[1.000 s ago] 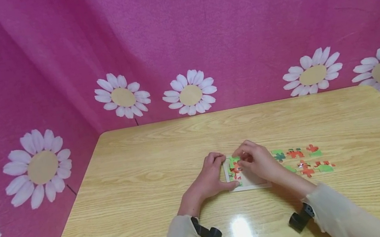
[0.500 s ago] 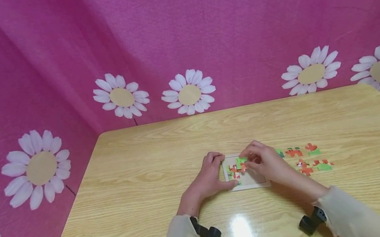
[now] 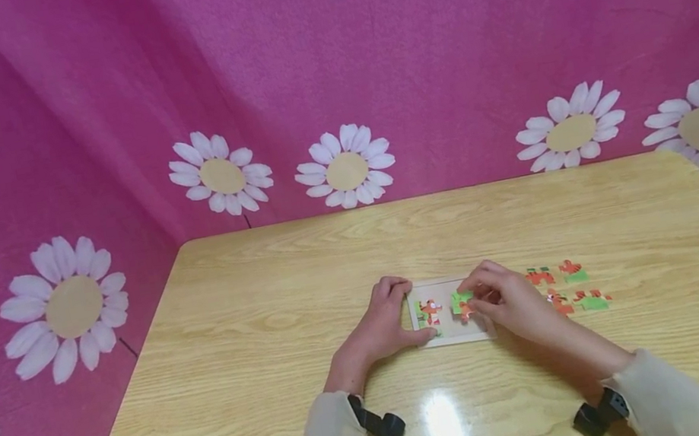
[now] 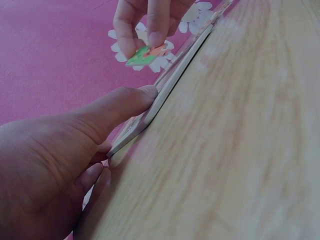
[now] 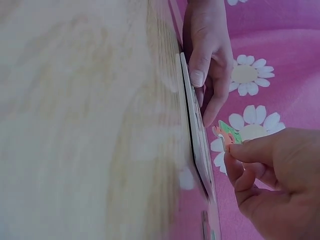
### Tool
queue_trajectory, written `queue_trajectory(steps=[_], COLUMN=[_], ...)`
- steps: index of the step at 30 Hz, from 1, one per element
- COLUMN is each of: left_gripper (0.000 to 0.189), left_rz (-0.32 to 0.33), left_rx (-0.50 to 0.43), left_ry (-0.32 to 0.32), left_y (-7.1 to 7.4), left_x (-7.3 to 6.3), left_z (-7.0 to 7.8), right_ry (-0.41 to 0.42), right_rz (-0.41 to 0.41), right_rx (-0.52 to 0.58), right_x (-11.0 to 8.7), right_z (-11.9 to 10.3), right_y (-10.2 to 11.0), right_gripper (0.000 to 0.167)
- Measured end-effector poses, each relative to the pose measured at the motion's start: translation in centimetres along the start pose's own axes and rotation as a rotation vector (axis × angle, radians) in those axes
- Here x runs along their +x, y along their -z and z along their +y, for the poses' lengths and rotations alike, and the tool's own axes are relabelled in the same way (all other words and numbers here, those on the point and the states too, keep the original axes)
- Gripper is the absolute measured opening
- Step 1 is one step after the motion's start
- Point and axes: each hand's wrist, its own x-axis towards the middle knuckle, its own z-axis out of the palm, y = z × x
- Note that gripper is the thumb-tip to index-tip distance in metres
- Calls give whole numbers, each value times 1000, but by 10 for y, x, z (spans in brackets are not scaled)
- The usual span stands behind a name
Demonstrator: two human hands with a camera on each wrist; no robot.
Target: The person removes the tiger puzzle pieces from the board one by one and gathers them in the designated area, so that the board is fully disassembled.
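R fingers (image 3: 482,277) pinch puzzle pc (image 3: 461,303) | L fingers (image 3: 392,289) hold tray (image 3: 460,339) | woodgrain tbl (image 3: 265,294) | pink drape (image 3: 404,47), 6 daisies (image 3: 346,171)

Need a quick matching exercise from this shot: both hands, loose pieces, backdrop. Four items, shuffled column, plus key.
Column 1
1. Left hand
2. Right hand
3. Loose puzzle pieces
4. Backdrop cloth

Column 2
A. Magenta, with white flowers
B. On the table, to the right of the puzzle frame
C. Holding the left side of the puzzle frame
D. Pinching a green-and-orange piece

Pairs: 1-C, 2-D, 3-B, 4-A
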Motion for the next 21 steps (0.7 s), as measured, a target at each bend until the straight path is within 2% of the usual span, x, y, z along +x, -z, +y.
queue_trajectory(steps=[15, 21], left_gripper=[85, 85], left_rz=[7, 10], left_rx=[-30, -28], left_ry=[2, 0], left_y=[-2, -2], left_x=[0, 1], left_z=[-1, -1], right_ry=[28, 17], right_rz=[52, 51], right_rx=[-21, -65], right_x=[-27, -36], right_z=[6, 9], right_y=[16, 21], right_gripper=[24, 25])
